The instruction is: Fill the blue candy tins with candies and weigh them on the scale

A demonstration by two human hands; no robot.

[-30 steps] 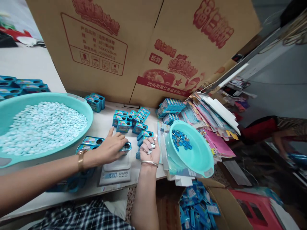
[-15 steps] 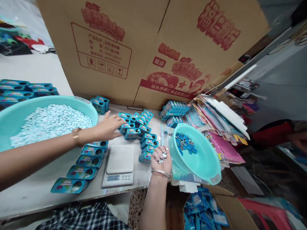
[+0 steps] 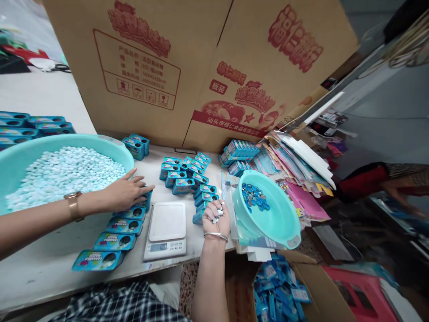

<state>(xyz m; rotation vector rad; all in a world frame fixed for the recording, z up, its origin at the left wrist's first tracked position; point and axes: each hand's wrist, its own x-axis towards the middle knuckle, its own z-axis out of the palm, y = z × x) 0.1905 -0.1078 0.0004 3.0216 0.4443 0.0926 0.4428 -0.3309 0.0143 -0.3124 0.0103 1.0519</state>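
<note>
My left hand (image 3: 124, 192) reaches over the far end of a row of small blue tins (image 3: 124, 226), its fingers spread and the fingertips close to the farthest tin. Palm up, my right hand (image 3: 215, 219) is curled around several small white candies (image 3: 218, 215), just in front of another column of blue tins (image 3: 205, 197). Between the hands lies a white digital scale (image 3: 166, 226) with nothing on its plate. Left of it, a turquoise basin (image 3: 115, 142) holds a heap of pale candies (image 3: 72, 174).
A second turquoise basin (image 3: 284, 232) at the right holds round blue-rimmed pieces (image 3: 255, 197). Behind stands a big cardboard box (image 3: 191, 67). Printed cards (image 3: 295, 156) are piled at the right. Below, an open carton (image 3: 306, 286) contains blue packs. Another person's arm (image 3: 398, 190) shows far right.
My left hand has moved left and nearer, from beside the middle tins to the row by the candy basin. My right hand still holds the candies. The view has shifted slightly.
</note>
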